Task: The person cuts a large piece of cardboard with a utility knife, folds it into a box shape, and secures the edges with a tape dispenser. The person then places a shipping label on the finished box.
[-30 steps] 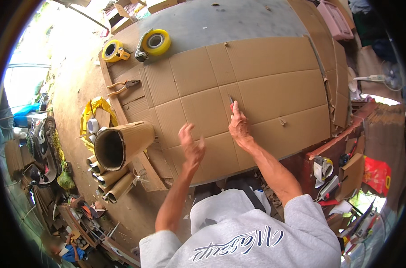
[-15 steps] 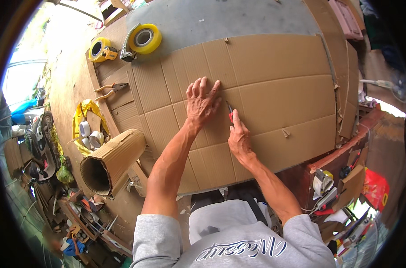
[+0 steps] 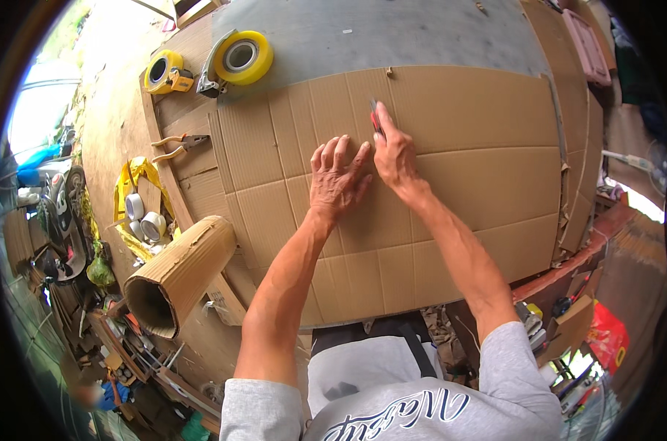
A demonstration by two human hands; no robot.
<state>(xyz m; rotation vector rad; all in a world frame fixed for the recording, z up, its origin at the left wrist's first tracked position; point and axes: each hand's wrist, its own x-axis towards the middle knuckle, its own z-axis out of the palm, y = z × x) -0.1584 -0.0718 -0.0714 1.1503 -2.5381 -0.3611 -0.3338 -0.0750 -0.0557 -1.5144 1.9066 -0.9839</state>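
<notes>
Grey table top (image 3: 311,48) forms the work surface, with a large brown cardboard sheet (image 3: 488,110) lying flat over its near portion. Straight crease lines run lengthwise and crosswise over the sheet. The right hand (image 3: 398,158) is clasped around a red-and-black cutter (image 3: 378,123), positioned above the far middle portion of the sheet. The index finger extends along the tool, and the blade end is directed toward the far edge. Whether the blade has entered the cardboard cannot be determined. The left hand (image 3: 337,180) is placed palm down on the sheet, just left of and slightly nearer than the right hand; its fingers are spread and grip nothing. A small brown scrap (image 3: 390,72) sits at the far edge of the sheet, beyond the cutter. At the far left corner of the sheet is a tape dispenser (image 3: 261,60) with a large yellow roll. Farther left is a smaller yellow tape dispenser (image 3: 172,63). Pliers (image 3: 183,144) with tan handles lie left of the sheet. At the near left, a thick cardboard tube (image 3: 190,261) is tilted, its hollow end facing near left. Beyond the tube, white tape rolls (image 3: 154,226) rest beside a yellow bag (image 3: 142,170). A pink container (image 3: 586,48) is located at the far right, and a red bag (image 3: 607,338) at the near right.
</notes>
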